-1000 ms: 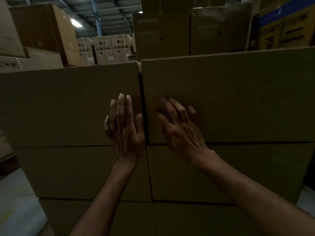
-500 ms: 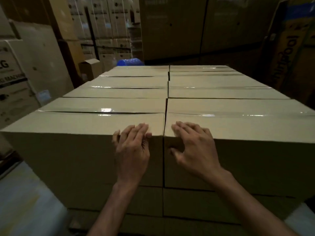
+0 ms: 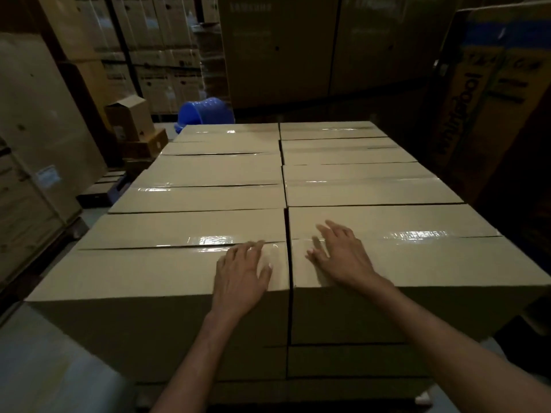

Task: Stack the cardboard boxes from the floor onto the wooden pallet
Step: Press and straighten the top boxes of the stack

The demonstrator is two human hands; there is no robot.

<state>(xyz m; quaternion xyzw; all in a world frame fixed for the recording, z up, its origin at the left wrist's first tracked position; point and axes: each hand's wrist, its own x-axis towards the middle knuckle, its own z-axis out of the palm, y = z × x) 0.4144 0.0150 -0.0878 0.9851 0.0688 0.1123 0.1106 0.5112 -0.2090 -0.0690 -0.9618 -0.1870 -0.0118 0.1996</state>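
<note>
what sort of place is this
Most likely a warehouse. Taped cardboard boxes sit stacked in even rows in front, a tall printed carton stands at the right, and piles of white cartons fill the back.

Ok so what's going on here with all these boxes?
A person stands at a stack of taped cardboard boxes, several layers high. Their left hand lies flat on the near left box, their right hand flat on the near right box. Neither hand grips anything, and no box is being carried.
</note>
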